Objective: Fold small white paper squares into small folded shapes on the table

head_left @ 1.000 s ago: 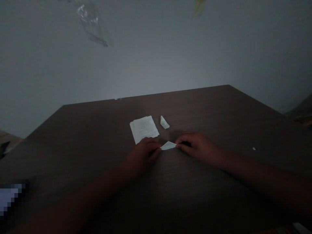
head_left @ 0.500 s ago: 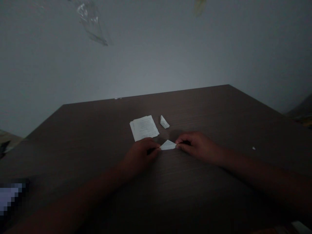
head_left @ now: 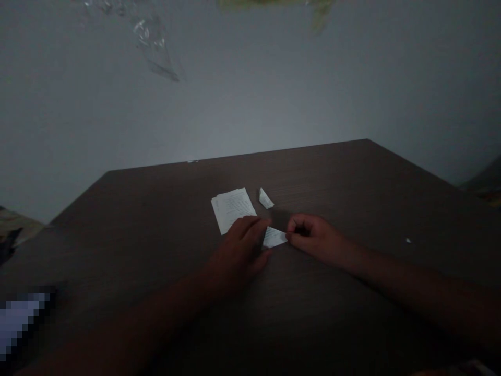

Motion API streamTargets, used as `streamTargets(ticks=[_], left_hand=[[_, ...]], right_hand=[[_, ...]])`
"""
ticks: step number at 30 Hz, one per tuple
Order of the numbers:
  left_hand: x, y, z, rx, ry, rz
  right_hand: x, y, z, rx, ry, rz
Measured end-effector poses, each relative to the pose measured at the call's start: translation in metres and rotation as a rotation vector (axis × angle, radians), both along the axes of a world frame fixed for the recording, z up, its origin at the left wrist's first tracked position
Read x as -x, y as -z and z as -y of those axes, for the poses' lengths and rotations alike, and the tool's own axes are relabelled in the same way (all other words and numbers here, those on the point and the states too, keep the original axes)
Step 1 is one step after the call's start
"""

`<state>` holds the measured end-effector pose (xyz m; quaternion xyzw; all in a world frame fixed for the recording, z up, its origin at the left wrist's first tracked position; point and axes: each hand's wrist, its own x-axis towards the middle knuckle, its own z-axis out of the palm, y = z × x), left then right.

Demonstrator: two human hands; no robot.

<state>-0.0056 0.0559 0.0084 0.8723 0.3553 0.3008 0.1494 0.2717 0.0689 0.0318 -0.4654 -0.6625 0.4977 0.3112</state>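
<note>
A small folded white paper piece [head_left: 275, 237] lies on the dark wooden table [head_left: 352, 177] between my two hands. My left hand [head_left: 241, 250] covers its left part, fingers laid over it and pressing down. My right hand [head_left: 313, 238] pinches the paper's right end with curled fingers. Just behind my left hand lies a small stack of printed white paper slips [head_left: 233, 208]. A tiny folded paper piece [head_left: 265, 198] sits to the right of that stack.
A tiny white scrap [head_left: 408, 241] lies on the table at the right. A grey wall [head_left: 274, 94] rises behind the table's far edge. A blurred pale patch [head_left: 19, 324] sits at the near left.
My left hand has slid right and forward over the folded paper, covering its left part. The right hand keeps its pinch on the right end. The view shifted slightly.
</note>
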Motion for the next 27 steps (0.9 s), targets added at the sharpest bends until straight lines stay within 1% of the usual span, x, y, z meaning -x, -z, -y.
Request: streamTargets(ticks=[2,5,8,13,17,20,23,27], left_hand=[[-0.002,0.000,0.001,-0.016,0.013,-0.033],[-0.006,-0.003,0.002,0.034,0.013,-0.040],[-0.009,-0.005,0.003,0.083,0.018,0.011],[-0.010,-0.005,0.003,0.117,0.029,0.064],[-0.010,-0.004,0.001,0.143,0.039,0.126],[-0.009,-0.005,0.000,0.195,0.023,0.172],[-0.009,-0.007,0.000,0.264,0.011,0.207],[-0.009,-0.010,0.000,0.305,0.018,0.231]], right_hand=[[0.001,-0.001,0.002,0.005,0.004,0.008],[0.003,-0.002,0.005,-0.004,-0.006,-0.003],[0.004,0.000,0.006,-0.016,-0.029,-0.046],[0.006,0.003,0.007,0.025,-0.038,-0.100],[0.008,0.002,0.010,0.061,-0.125,-0.209],[0.010,0.004,0.011,0.093,-0.136,-0.269],[0.010,0.008,0.008,0.101,-0.130,-0.270],[0.008,0.010,0.006,0.052,-0.129,-0.247]])
